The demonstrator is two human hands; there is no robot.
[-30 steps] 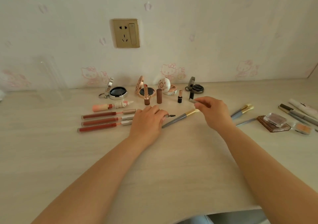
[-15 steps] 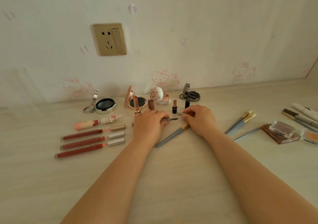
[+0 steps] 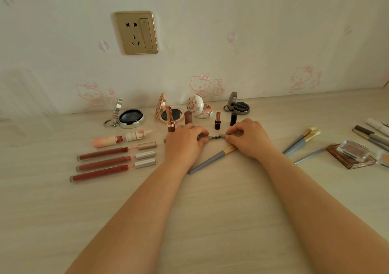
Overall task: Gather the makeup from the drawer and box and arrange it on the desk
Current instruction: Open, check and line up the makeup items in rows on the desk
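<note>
— What can't you make out from where you stand?

— The left hand [image 3: 185, 142] covers most of the spoolie pen [image 3: 207, 137]. Only its bristled tip shows between the hands, plus a grey stub poking out on the far side of the hand. The right hand [image 3: 248, 139] pinches a small grey cap [image 3: 223, 135] just off that tip; the cap's far end is hidden under its fingers [image 3: 235, 129]. Both sets of fingers are curled, each gripping its piece, low over the middle of the desk [image 3: 210, 221].

— And toward the right edge?

— Things get cut off there. A brown palette [image 3: 350, 159] with a clear case [image 3: 353, 149] on top is whole, but the peach pan beside it and the pencils run out of sight. I can't count those.

— What can you count?

— Four open compacts [image 3: 130, 116] along the back edge by the wall. Two uncapped lipsticks [image 3: 170, 119] in front of them, with two dark caps [image 3: 188, 116] standing alongside. Three red lip gloss tubes [image 3: 103, 162] lying in a row toward the left edge, a pink tube [image 3: 109, 141] above them. One grey brush [image 3: 210, 161] lies partly under the right hand, its head hidden; three more brushes [image 3: 301, 140] lie nearer the right edge.
</note>
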